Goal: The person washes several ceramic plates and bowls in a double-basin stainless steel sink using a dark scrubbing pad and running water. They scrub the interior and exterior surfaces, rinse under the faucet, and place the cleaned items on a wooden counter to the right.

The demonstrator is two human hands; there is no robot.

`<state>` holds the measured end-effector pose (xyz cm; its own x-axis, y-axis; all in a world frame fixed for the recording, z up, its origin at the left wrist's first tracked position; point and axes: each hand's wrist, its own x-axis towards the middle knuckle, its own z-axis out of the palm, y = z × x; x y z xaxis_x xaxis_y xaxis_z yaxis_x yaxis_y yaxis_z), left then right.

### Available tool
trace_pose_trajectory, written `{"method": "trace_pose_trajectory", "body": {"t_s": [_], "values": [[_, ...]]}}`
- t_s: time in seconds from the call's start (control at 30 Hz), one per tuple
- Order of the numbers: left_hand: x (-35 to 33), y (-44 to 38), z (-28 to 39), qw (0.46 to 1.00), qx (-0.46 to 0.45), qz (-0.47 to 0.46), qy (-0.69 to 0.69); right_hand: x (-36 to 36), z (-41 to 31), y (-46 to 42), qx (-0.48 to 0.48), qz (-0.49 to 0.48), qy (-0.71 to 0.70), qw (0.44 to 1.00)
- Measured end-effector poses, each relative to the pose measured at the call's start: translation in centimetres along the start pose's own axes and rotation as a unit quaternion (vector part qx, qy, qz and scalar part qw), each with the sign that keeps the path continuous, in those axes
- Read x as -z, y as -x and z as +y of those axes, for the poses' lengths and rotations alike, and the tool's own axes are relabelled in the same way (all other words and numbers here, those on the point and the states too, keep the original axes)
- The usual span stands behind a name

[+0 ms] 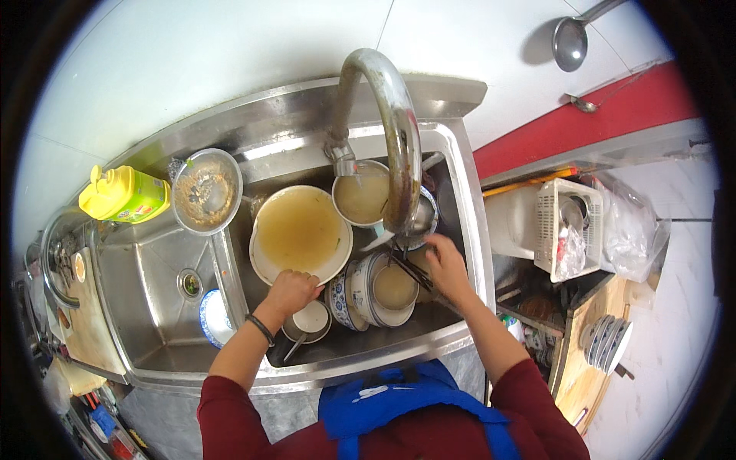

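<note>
My left hand (pixel 292 293) grips the near rim of a large white bowl (pixel 256 241) holding cloudy yellowish liquid, in the right sink basin. My right hand (pixel 449 270) is at that basin's right side, its thumb and fingers apart, just beside a bundle of dark chopsticks (pixel 415 270). Patterned bowls (pixel 340 299) lean together between my hands, with a smaller bowl of murky liquid (pixel 395 287) on them. Behind them a white pot (pixel 361 198) holds more murky liquid. A small cup and spoon (pixel 310 316) sit below my left hand.
A curved steel faucet (pixel 397 126) arches over the right basin. A metal strainer bowl (pixel 207 192) with food scraps and a yellow detergent jug (pixel 126 194) stand behind the left basin. One blue-rimmed bowl (pixel 214 319) lies inside that basin. To the right are a white plastic basket (pixel 549 230) and stacked bowls (pixel 609 344).
</note>
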<state>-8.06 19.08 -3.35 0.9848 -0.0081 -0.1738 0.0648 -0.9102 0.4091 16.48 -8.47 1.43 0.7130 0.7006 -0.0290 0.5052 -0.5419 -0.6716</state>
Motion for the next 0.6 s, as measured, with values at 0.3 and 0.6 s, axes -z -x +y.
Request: {"method": "trace_pose_trajectory", "body": {"t_s": [0.3,0.6], "values": [[6.9,-3.3,1.4,0.972,0.195,0.003,0.132,-5.9,7.7,-17.4,-0.181,-0.158,0.232,0.942],[6.1,-4.5,1.9,0.975,0.155,-0.114,0.113,-7.3,13.9,-18.3,-0.138,-0.063,0.159,0.976]]}}
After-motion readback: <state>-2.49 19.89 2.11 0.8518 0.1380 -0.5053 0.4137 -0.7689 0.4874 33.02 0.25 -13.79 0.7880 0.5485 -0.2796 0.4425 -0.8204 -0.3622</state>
